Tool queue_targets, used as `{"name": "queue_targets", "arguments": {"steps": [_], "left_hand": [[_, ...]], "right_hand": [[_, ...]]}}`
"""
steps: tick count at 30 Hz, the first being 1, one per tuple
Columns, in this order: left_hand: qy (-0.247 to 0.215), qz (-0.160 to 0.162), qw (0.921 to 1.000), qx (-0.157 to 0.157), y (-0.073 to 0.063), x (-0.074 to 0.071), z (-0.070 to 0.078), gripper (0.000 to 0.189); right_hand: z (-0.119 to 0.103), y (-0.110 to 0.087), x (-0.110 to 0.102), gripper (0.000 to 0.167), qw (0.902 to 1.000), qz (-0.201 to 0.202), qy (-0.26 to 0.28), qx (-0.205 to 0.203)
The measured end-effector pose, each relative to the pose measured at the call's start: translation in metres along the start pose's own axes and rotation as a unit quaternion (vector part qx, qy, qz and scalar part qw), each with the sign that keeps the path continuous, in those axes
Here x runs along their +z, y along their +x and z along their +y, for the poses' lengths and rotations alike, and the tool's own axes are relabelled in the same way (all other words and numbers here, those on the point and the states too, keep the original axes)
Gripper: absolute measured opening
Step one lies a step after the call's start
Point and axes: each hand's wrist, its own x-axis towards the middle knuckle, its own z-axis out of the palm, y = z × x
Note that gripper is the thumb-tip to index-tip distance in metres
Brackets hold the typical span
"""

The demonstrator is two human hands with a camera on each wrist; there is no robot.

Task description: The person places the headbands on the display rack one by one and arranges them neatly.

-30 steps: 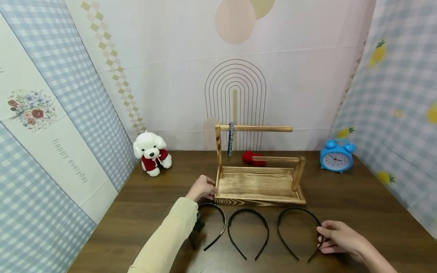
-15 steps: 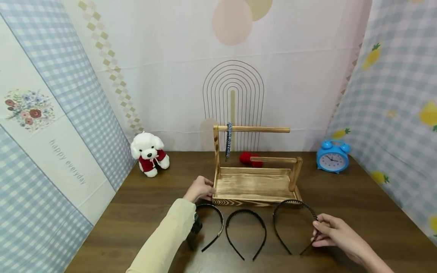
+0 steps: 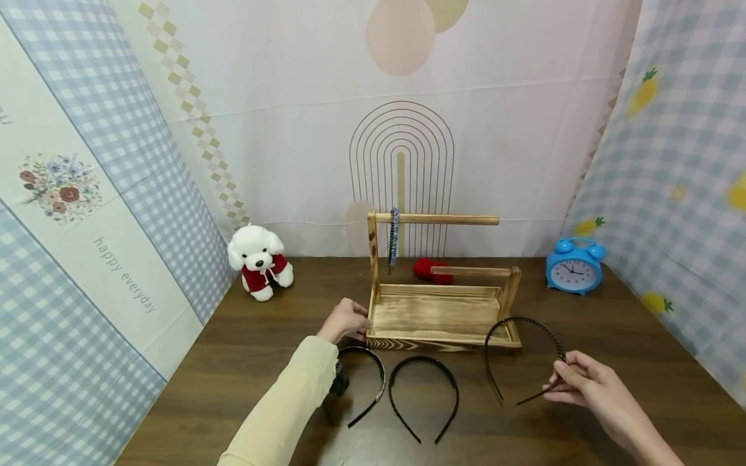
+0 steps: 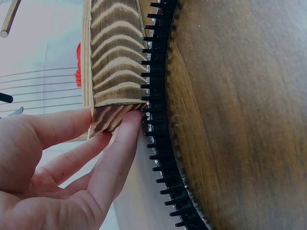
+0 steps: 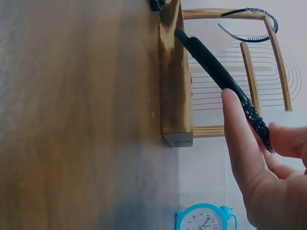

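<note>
My right hand (image 3: 588, 388) pinches one arm of a black toothed headband (image 3: 520, 318), held up by the front right corner of a wooden stand (image 3: 443, 342). In the right wrist view this headband (image 5: 211, 62) appears edge-on, with a sparkly section by the thumb. My left hand (image 3: 345, 321) holds the stand's left end; the left wrist view has its fingers (image 4: 127, 139) against the end's edges. Two more headbands lie in front of the stand: a plain black one (image 3: 423, 358) and one with a glittery band (image 3: 383, 375), partly hidden by the left sleeve.
A blue beaded headband (image 3: 394, 236) hangs on the stand's upper bar (image 3: 449, 220). Behind the shorter lower bar (image 3: 472, 272) lies a red fuzzy item (image 3: 424, 268). A white plush dog (image 3: 256, 259) sits back left, a blue alarm clock (image 3: 575, 268) back right.
My right hand has lifted the headband off the table and brought it up and away from me, towards the stand's right corner. The left hand stays on the stand's end.
</note>
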Motion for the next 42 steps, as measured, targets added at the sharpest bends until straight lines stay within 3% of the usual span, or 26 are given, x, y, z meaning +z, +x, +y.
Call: {"name": "queue_targets", "arguments": {"steps": [5, 14, 19, 30, 37, 42], "left_hand": [[-0.003, 0.002, 1.0000, -0.004, -0.001, 0.002, 0.001, 0.038], [-0.009, -0.006, 0.9999, -0.001, 0.002, 0.006, -0.005, 0.037], [-0.005, -0.004, 1.0000, 0.004, 0.000, 0.004, -0.008, 0.037], [-0.005, 0.000, 1.0000, 0.007, -0.001, 0.002, -0.004, 0.036], [-0.007, 0.001, 0.9999, -0.010, 0.004, -0.001, -0.004, 0.037], [-0.009, -0.005, 0.9999, -0.008, 0.004, 0.000, -0.004, 0.037]], "right_hand": [[-0.004, -0.002, 0.001, 0.022, 0.9981, 0.049, 0.023, -0.031], [-0.010, -0.005, -0.001, 0.024, 0.9945, 0.064, 0.039, -0.073], [-0.013, -0.005, 0.002, 0.022, 0.9892, 0.076, 0.077, -0.098], [-0.028, 0.000, 0.009, 0.017, 0.9646, 0.080, 0.162, -0.192], [-0.039, 0.010, 0.023, 0.011, 0.9383, 0.078, 0.216, -0.258], [-0.048, 0.018, 0.032, 0.013, 0.9297, 0.110, 0.209, -0.283]]}}
